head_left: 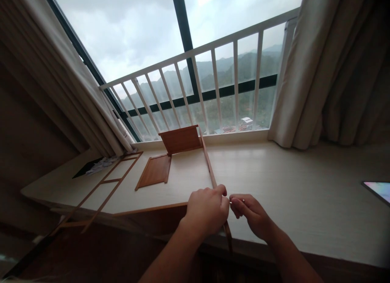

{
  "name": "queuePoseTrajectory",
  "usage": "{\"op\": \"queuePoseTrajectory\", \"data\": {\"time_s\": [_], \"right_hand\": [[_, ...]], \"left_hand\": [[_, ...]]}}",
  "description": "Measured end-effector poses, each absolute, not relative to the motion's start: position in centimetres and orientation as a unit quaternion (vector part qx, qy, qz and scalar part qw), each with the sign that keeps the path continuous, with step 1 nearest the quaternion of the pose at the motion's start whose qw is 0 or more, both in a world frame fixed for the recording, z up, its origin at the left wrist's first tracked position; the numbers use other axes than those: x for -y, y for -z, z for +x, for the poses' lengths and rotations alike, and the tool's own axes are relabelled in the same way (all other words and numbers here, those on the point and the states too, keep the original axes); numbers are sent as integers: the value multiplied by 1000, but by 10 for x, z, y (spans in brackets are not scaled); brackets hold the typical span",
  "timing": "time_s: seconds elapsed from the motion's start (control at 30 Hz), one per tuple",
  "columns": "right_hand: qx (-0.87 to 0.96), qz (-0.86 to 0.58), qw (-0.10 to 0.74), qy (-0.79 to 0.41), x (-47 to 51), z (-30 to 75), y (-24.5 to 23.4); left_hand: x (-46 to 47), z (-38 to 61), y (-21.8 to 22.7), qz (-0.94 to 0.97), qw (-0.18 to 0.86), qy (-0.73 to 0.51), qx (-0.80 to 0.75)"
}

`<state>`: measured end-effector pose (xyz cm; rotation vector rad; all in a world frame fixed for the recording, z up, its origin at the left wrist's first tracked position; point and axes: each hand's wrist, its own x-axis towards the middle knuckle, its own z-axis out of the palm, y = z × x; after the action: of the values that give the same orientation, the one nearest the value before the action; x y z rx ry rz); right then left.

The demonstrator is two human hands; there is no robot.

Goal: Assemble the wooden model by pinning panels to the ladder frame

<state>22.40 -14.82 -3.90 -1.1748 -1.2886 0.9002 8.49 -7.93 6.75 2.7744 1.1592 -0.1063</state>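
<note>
My left hand [207, 210] is wrapped round a narrow wooden side frame [210, 167], which runs from the window side towards me. Just to its right, my right hand [252, 216] pinches a small, thin, shiny piece [230, 202] against the frame's outer side; its kind is too small to tell. A brown wooden panel [181, 140] with a rail along its top edge meets the far end of the frame. Nearer me, a wooden board [149, 218] reaches left from under my left hand, partly in shadow. Where my fingers touch the frame, the joint is hidden.
On the white ledge [283, 185] lies another wooden panel [153, 171]. A ladder-like wooden frame [110, 180] leans over the ledge's front edge at left. Behind it are a black flat item [87, 168] and crumpled wrapping. A screen device [378, 191] lies far right. Railing and curtains border the back.
</note>
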Motion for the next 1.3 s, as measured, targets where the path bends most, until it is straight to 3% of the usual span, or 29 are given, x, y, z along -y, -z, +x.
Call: {"op": "queuePoseTrajectory", "data": {"time_s": [1.03,1.3], "right_hand": [[562,-569,534,-276,149,221,29],[454,-558,586,-374,147,208,21]], "left_hand": [[81,84,-70,926,48,65,-369],[79,84,-67,929,49,49,-363]]}}
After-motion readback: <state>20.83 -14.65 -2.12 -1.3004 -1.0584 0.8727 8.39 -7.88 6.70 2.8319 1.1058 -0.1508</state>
